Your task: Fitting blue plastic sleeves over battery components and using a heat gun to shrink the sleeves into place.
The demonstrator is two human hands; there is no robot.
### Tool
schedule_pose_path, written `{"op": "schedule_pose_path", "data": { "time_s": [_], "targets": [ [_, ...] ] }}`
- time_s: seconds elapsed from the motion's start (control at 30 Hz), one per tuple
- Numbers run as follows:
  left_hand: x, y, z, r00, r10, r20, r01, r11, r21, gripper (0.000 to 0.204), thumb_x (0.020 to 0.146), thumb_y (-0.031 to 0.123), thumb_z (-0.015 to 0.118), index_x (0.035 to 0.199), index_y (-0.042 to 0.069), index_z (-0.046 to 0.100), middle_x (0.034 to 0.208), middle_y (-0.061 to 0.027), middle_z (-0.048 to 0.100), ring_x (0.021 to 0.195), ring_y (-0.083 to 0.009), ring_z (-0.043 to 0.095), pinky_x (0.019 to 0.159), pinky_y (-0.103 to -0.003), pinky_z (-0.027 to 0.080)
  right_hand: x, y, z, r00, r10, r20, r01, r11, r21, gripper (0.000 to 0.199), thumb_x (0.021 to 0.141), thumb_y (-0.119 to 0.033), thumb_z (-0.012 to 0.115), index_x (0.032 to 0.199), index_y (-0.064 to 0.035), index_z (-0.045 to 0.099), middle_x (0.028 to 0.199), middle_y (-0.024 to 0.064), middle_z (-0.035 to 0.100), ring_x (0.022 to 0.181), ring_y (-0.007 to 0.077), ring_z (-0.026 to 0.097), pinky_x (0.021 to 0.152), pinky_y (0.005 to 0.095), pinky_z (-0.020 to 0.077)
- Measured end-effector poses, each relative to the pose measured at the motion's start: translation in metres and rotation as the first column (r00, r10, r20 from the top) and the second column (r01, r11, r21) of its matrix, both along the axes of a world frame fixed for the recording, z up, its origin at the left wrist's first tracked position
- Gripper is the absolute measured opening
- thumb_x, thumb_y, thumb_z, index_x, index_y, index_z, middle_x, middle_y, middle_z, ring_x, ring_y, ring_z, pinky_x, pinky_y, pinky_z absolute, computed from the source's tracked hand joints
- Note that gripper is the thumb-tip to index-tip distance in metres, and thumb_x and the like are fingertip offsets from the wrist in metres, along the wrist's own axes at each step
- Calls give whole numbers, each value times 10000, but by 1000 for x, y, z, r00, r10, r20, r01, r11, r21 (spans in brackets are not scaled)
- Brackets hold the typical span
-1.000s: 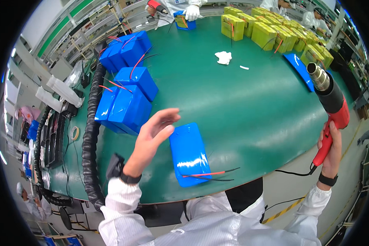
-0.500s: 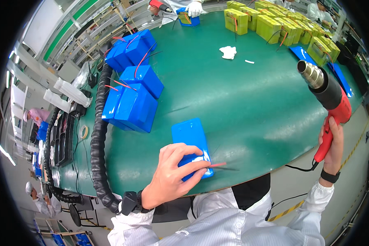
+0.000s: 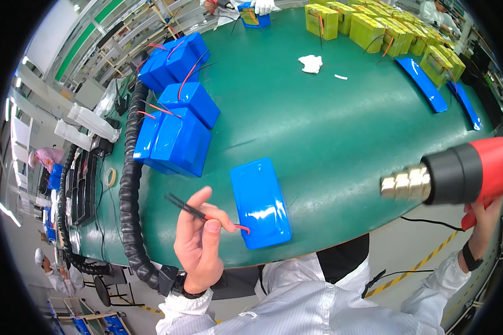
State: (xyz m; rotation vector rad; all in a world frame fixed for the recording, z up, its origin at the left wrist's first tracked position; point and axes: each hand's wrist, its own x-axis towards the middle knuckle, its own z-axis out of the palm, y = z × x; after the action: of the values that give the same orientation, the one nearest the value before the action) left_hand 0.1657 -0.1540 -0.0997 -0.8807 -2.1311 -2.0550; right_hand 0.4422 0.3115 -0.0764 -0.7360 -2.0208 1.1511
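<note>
A blue shrink-wrapped battery pack [image 3: 261,192] lies on the green table close to its front edge. Just left of it, my left hand [image 3: 200,248] pinches the pack's red and black wires [image 3: 192,209] between thumb and fingers, pulling them out to the left. The wires' black ends stick up past my fingers. My right hand [image 3: 484,220] is closed round the handle of a red and black heat gun [image 3: 458,173]. The gun's metal nozzle points left toward the pack, some way apart from it.
Several wrapped blue packs [image 3: 184,142] stand at the left beside a black corrugated hose [image 3: 131,195]. Rows of yellow-green packs [image 3: 369,33] fill the far right, near blue sleeves [image 3: 422,84]. White crumpled scrap [image 3: 311,63] lies mid-table. A co-worker's gloved hand [image 3: 262,6] holds a pack opposite.
My left hand has moved left, swinging the wires from the pack's right side to its left. The heat gun has come lower and turned from pointing up to pointing left.
</note>
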Motion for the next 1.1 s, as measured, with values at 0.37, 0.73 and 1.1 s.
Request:
{"op": "schedule_pose_path", "data": {
  "time_s": [0.37, 0.73, 1.1],
  "targets": [
    [7, 2, -11, 995, 1, -103, 9, 995, 96, 297, 1033, 79, 478, 1305, -41, 476, 915, -121, 634, 828, -168, 586, 794, -325, 494, -40, -81, 49, 962, 198, 187, -263, 849, 458, 1013, 736, -133, 878, 1518, -128, 234, 1329, 200, 532, 1044, 230, 633, 914, 379, 517],
    [9, 4, -11, 995, 30, -94, -18, 992, 125, 311, 1035, 141, 498, 1304, -16, 488, 887, -88, 603, 805, -134, 506, 740, -290, 411, -50, -96, 49, 987, 54, 152, -127, 839, 529, 859, 752, -145, 846, 1427, -87, 317, 1217, 159, 559, 972, 201, 622, 852, 347, 510],
    [12, 9, -15, 997, -26, -68, 40, 976, 212, 334, 992, -13, 492, 1324, -47, 477, 968, -120, 622, 871, -178, 579, 803, -333, 498, -49, -104, 54, 992, 6, 130, -76, 835, 545, 711, 769, -157, 814, 1336, -46, 401, 1106, 118, 586, 900, 172, 611, 791, 316, 504]
  ]
}}
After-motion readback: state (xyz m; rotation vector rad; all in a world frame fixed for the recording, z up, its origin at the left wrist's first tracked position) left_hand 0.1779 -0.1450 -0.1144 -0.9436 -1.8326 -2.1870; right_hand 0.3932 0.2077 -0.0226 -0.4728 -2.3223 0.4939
